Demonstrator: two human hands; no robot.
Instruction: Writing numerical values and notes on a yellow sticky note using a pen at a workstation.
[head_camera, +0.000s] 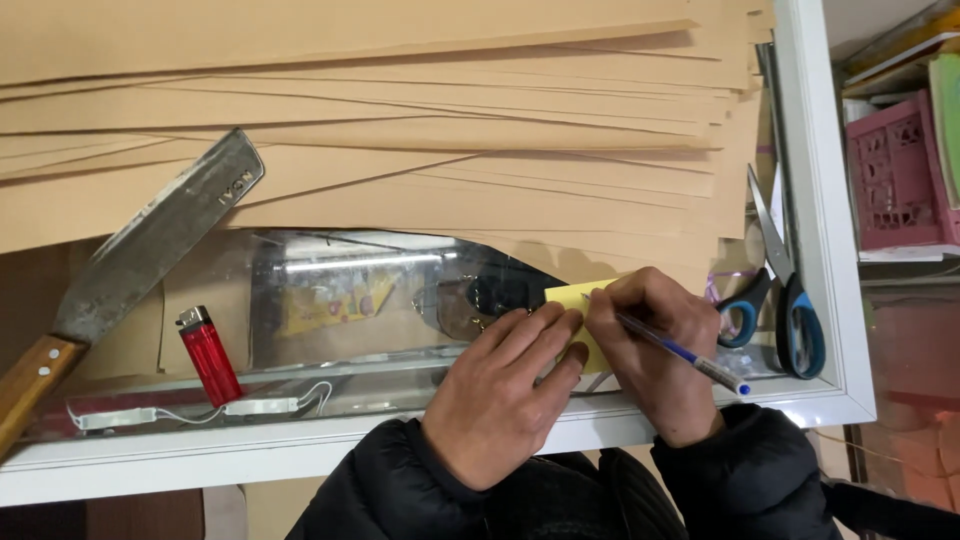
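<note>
yellow note (572, 296) lies on the glass counter top (330, 300), near its front right, partly under both hands. left hand (500, 395) lies flat, fingers together, pressing the note down. right hand (650, 345) closed around a blue pen (680, 352), tip at the note. scissors (785, 300) just right. red lighter (210, 355) and cleaver (130, 270) well left. brown paper sheets (400, 120) stacked behind.
</note>
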